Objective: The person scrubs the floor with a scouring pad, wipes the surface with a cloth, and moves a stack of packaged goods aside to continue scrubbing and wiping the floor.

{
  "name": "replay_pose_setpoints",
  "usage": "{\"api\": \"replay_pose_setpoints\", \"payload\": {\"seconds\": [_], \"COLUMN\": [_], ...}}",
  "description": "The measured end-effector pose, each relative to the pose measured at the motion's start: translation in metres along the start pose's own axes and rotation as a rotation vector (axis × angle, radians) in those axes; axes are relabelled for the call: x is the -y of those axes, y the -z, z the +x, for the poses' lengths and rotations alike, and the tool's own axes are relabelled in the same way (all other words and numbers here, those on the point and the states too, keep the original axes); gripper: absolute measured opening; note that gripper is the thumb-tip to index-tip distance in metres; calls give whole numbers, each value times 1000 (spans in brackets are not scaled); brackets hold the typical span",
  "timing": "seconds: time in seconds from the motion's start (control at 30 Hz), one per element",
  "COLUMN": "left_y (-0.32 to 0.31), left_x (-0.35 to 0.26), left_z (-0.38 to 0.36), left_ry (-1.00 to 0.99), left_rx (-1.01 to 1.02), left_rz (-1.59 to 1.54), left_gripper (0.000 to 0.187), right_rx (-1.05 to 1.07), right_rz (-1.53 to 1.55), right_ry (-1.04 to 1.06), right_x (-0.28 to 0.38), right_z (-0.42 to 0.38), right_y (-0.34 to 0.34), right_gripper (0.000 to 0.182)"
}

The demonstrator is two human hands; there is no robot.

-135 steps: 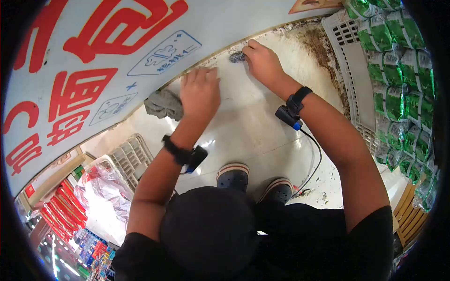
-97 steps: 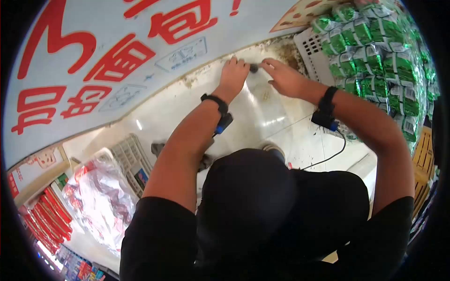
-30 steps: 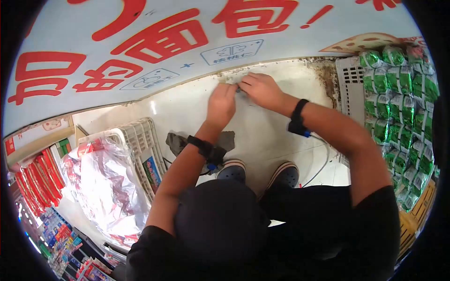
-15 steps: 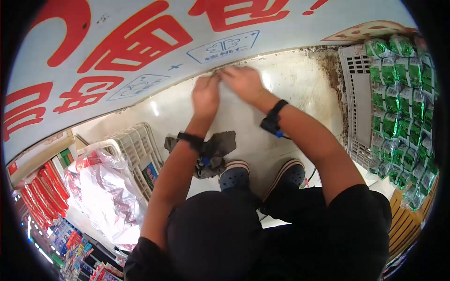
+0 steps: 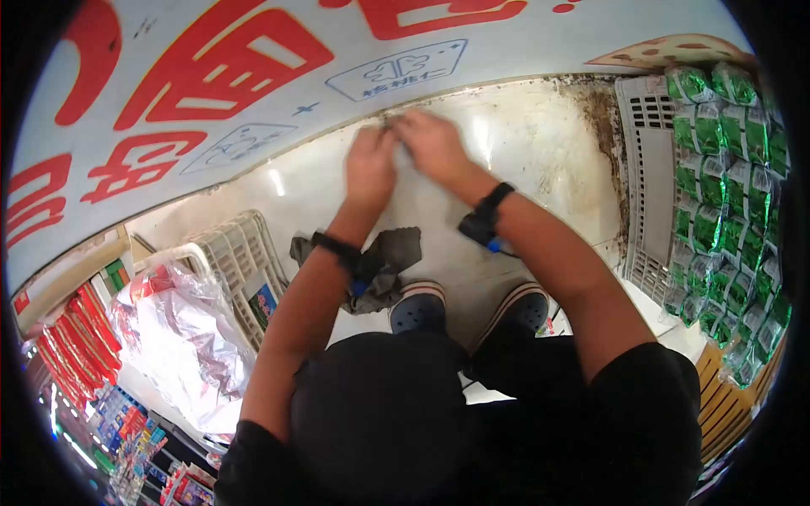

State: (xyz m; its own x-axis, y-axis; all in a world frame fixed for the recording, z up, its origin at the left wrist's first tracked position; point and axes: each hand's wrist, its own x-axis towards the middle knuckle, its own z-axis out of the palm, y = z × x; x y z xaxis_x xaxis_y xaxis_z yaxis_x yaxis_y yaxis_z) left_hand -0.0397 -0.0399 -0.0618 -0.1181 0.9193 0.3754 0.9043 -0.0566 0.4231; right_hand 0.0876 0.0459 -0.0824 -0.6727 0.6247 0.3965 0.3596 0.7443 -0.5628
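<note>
Both hands meet low against the white wall, close under the bottom edge of a white sign [image 5: 515, 52] with red characters. My left hand [image 5: 371, 165] is closed, its fingertips bunched at the panel's lower edge. Beside it, my right hand [image 5: 432, 145] is closed too, with its fingertips touching or almost touching the left ones. A small dark spot shows between the fingers, too blurred to name. A crumpled grey cloth [image 5: 396, 248] lies on the floor under my left forearm, in front of my shoes [image 5: 419, 308].
At left stand a white plastic crate [image 5: 239, 250], a clear plastic bag [image 5: 190, 346] and red packets [image 5: 80, 346]. Green wrapped packs [image 5: 717, 202] are stacked at right beside another crate [image 5: 648, 177]. Dark grime [image 5: 609, 135] marks the wall corner.
My view has shifted slightly. Both hands stay together at the panel's lower edge, with only small finger movement. The grey cloth lies as before.
</note>
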Motion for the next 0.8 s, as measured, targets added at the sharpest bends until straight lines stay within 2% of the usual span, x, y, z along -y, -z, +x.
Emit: {"api": "replay_pose_setpoints", "payload": {"seconds": [0.1, 0.13, 0.27, 0.3, 0.33, 0.4, 0.47, 0.53, 0.57, 0.63, 0.67, 0.73, 0.8], "left_y": [36, 44, 24, 8, -9, -40, -54, -68, -72, -71, -70, -51, -27], "left_x": [20, 19, 10, 5, -2, -16, -40, -59, -69, -76, -82, -79, -69], "left_z": [-28, -35, -22, -9, 7, 42, 62, 70, 70, 63, 56, 37, 13], "left_ry": [30, 60, 35, -19, -72, -216, -371, -420, -382, -343, -297, -261, -234], "left_rx": [60, 67, 62, 14, -31, 22, 70, 64, 135, 108, 93, 191, 218], "left_rz": [106, 115, 50, 7, -35, -95, -55, -54, -67, -105, -149, -154, -112], "left_gripper": [25, 25, 25, 25, 24, 22, 26, 32, 38, 39, 40, 40, 33], "right_rx": [48, 53, 26, 95, 48, 11, -107, -112, -75, -51, -11, 68, 160], "right_rz": [36, 55, 58, 54, 5, -62, -168, -198, -231, -269, -224, -139, -67], "right_ry": [-9, 49, 151, 32, 24, -48, -60, -112, -176, -238, -179, -74, -94], "right_x": [41, 47, 19, 1, -14, -41, -59, -73, -76, -76, -73, -62, -41], "right_z": [8, 8, 6, 2, 3, 2, -12, -28, -34, -32, -32, -35, -41], "right_y": [-21, -24, -5, -1, 16, 55, 81, 97, 105, 111, 111, 111, 86], "right_gripper": [25, 25, 26, 31, 33, 39, 36, 33, 32, 32, 33, 37, 29]}}
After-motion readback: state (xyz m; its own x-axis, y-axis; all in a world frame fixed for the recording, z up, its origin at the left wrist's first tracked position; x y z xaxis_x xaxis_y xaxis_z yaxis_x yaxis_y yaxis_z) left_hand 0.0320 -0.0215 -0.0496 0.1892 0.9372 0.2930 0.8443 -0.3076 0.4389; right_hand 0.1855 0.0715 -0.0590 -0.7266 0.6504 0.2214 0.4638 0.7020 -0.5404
